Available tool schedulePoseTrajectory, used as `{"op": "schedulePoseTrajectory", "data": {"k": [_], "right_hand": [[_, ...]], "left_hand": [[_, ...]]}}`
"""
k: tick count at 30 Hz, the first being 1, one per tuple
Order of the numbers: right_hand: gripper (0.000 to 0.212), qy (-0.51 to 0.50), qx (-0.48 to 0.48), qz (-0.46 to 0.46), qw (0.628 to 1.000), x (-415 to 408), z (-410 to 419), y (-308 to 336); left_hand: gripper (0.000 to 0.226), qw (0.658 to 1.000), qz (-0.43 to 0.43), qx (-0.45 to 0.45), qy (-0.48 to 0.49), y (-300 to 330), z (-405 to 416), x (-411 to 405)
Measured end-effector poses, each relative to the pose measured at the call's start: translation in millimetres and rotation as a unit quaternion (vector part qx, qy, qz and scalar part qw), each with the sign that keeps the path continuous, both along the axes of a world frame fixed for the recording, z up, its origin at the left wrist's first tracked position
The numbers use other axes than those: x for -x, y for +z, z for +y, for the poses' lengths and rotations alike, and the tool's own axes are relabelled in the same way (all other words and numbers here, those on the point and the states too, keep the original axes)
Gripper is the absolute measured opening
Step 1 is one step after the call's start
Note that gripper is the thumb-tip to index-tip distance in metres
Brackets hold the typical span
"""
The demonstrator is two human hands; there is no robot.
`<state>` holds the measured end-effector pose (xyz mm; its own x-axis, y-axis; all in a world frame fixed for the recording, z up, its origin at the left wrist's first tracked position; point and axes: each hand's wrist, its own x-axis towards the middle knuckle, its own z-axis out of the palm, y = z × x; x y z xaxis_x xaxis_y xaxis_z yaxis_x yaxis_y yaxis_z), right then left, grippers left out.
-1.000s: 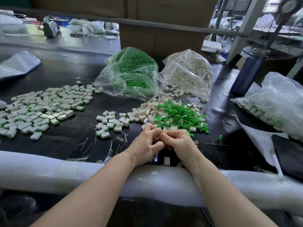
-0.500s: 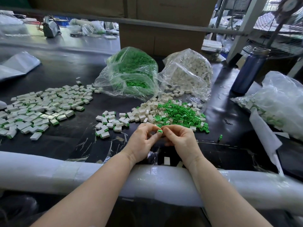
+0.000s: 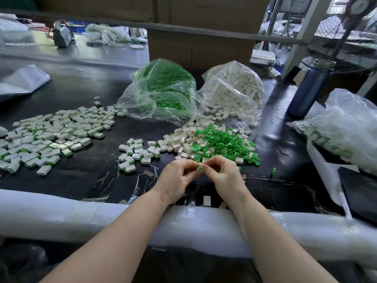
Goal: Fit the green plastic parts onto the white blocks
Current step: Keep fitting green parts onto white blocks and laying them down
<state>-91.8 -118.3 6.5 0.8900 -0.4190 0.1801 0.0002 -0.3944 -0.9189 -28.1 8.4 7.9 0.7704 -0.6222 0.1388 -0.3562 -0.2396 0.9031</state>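
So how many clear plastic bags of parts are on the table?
3: the green bag at centre back, the white bag just right of it, and the right bag at the table's right edge. Others may lie out of view.

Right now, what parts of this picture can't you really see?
- Head view: the piece pinched between the left hand and right hand shows only a green tip; the fingers cover any white block.
- The phone is cut off by the right edge.
- The bag of finished blocks is cut off too, its contents hazy behind plastic.
- The fan is cut off at the top right corner.
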Motion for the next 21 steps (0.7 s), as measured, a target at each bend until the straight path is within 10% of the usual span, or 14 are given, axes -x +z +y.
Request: {"op": "schedulePoseTrajectory", "data": {"k": [12,21], "right_hand": [[0.012,-0.079,-0.018,-0.009,0.997,3,-1,3],[0.011,-0.115,0.053,0.003,0.992,2,-3,1]], "left_hand": [[0.022,0.954,-0.067,0.051,0.289,-3,9,-14],[0.038,0.942,-0.046,-0.063,0.328,-8,10,-20]]}}
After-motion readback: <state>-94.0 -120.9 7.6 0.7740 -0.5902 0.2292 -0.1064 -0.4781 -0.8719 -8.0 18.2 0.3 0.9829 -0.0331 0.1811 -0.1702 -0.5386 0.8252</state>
